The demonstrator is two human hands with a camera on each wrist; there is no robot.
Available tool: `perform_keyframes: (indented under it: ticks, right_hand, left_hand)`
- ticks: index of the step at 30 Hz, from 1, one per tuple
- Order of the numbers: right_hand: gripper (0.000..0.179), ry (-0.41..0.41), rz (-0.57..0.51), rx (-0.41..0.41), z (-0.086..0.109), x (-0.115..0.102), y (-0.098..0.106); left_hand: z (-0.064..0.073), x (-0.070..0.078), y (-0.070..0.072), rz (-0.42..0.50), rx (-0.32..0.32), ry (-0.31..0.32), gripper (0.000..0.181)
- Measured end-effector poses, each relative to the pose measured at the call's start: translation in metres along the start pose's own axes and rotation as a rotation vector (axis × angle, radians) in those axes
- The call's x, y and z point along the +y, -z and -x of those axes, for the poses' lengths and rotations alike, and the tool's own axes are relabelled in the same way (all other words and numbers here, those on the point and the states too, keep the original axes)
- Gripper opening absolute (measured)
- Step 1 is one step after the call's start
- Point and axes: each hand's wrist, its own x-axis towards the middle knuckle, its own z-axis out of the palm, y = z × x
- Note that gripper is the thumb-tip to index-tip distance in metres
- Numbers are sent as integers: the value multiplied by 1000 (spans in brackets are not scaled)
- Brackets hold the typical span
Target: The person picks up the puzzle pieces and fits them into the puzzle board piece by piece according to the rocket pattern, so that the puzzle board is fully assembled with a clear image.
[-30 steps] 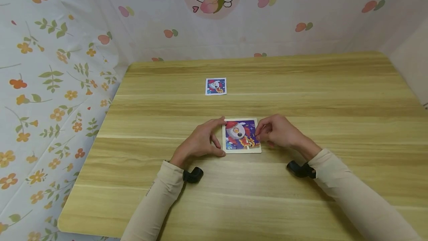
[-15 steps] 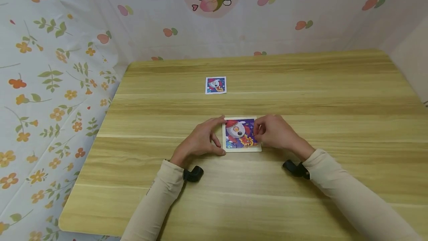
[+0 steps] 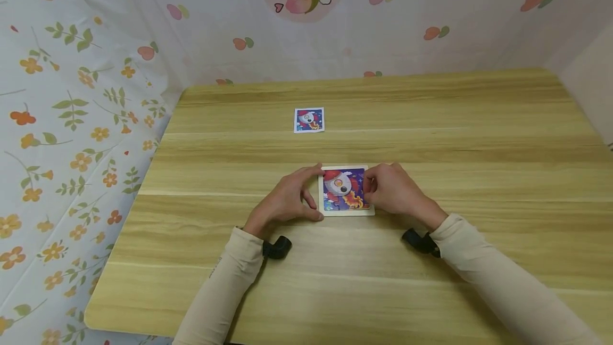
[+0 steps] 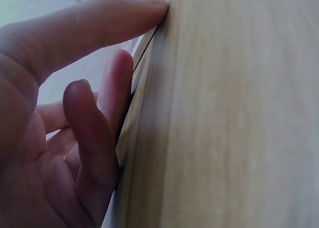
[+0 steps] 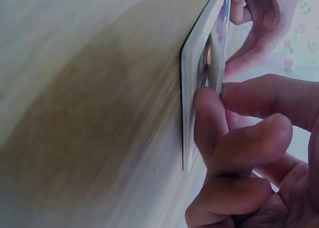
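Observation:
A square jigsaw puzzle [image 3: 342,188] with a pale tray frame lies flat on the table, picturing a white and red rocket with orange flames on purple. My left hand [image 3: 286,196] holds its left side, forefinger at the far corner and thumb at the near corner. On the right side, my right hand [image 3: 394,188] pinches a puzzle piece [image 5: 215,63] between thumb and finger. In the right wrist view that piece tilts up from the tray, its near edge raised. The fingers hide part of the puzzle's right edge.
Beyond the puzzle lies a small printed picture card [image 3: 309,120] showing the same rocket. The wood-grain table [image 3: 455,137] reaches back to a patterned curtain [image 3: 201,31]; flowered cloth hangs on the left.
My right hand has shifted slightly left, its fingers now over the puzzle's right edge. The left hand keeps its place on the puzzle. The head view has tipped a little.

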Motion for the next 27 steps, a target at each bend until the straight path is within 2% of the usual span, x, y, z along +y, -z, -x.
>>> perform_keyframes:
  ticks: [9, 22, 27]
  right_hand:
    - [18, 9, 52, -12, -3, -2, 1]
    - [17, 24, 28, 19, -1, 7, -3]
    - [14, 68, 99, 19, 1, 6, -4]
  left_hand:
    - [1, 2, 0, -10, 6, 14, 93]
    - [0, 2, -1, -7, 0, 25, 94]
    - [0, 2, -2, -5, 5, 23, 94]
